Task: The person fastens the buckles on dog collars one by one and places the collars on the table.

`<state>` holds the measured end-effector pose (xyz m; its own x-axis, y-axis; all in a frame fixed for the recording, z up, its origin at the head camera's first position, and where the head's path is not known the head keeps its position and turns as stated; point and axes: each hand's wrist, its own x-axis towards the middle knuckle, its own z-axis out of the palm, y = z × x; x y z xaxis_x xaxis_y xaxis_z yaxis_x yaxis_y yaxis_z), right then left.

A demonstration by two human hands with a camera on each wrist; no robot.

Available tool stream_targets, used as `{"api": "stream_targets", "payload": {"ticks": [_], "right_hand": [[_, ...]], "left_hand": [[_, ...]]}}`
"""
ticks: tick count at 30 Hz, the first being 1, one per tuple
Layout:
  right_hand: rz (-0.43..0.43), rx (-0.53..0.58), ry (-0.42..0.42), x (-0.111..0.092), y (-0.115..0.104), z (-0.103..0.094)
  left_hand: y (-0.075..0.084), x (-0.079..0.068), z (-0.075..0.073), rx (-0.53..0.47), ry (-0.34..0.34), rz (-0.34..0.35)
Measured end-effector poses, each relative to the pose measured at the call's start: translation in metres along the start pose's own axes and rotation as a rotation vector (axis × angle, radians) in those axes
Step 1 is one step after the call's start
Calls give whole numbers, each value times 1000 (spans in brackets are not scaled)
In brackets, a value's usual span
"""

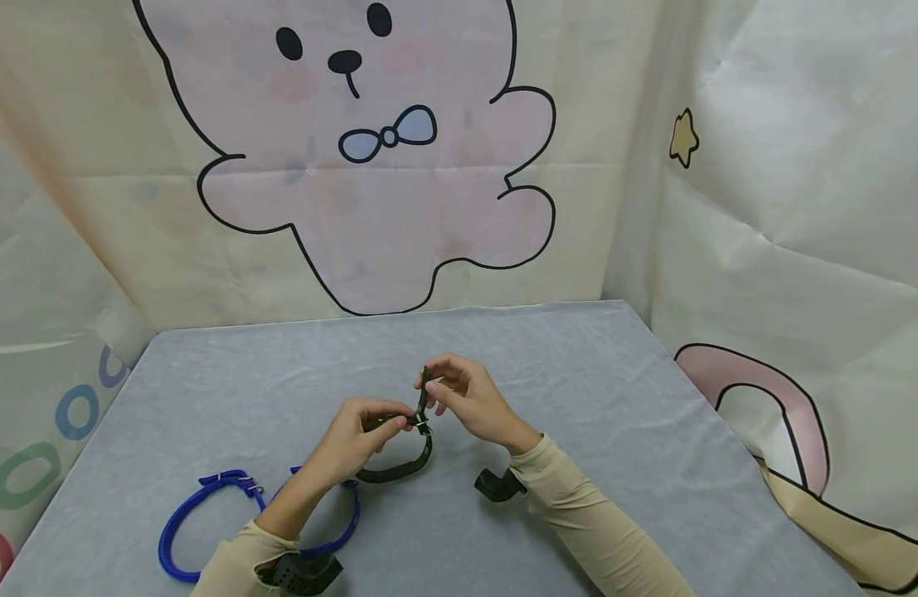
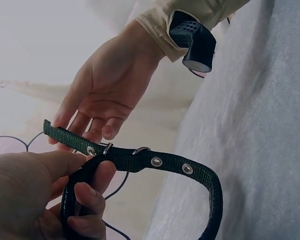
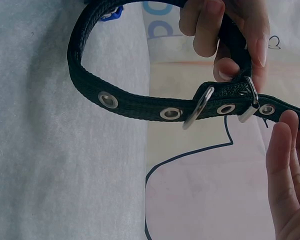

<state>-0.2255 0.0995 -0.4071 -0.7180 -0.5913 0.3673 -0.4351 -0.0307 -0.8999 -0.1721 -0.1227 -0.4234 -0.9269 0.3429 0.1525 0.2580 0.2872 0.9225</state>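
Note:
A dark green collar (image 1: pixel 399 473) with metal eyelets is held up above the cloth in a loop. My left hand (image 1: pixel 357 439) pinches it beside the buckle (image 3: pixel 250 102), thumb and fingers around the band. The free end (image 2: pixel 65 136) passes through the buckle and sticks out beyond it. At that end, my right hand (image 1: pixel 473 400) pinches the strap between thumb and fingers. A metal D-ring (image 3: pixel 199 107) sits on the band near the buckle.
Blue collar loops (image 1: pixel 172 531) lie on the grey cloth-covered table (image 1: pixel 563 356), partly hidden behind my left forearm. Black wrist cameras (image 1: pixel 497 485) are worn at both cuffs. Printed fabric walls (image 1: pixel 578 249) stand behind and at both sides.

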Motion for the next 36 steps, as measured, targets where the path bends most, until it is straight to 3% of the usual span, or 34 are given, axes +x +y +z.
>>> {"api": "stream_targets", "payload": {"ticks": [19, 28, 36], "right_hand": [[10, -62, -46, -3, -3, 0], [20, -211, -118, -1, 1, 2], [37, -321, -123, -5, -2, 5]], "left_hand": [[3, 0, 2, 40, -14, -13], [0, -1, 2, 65, -7, -2], [-2, -2, 2, 87, -29, 5]]}}
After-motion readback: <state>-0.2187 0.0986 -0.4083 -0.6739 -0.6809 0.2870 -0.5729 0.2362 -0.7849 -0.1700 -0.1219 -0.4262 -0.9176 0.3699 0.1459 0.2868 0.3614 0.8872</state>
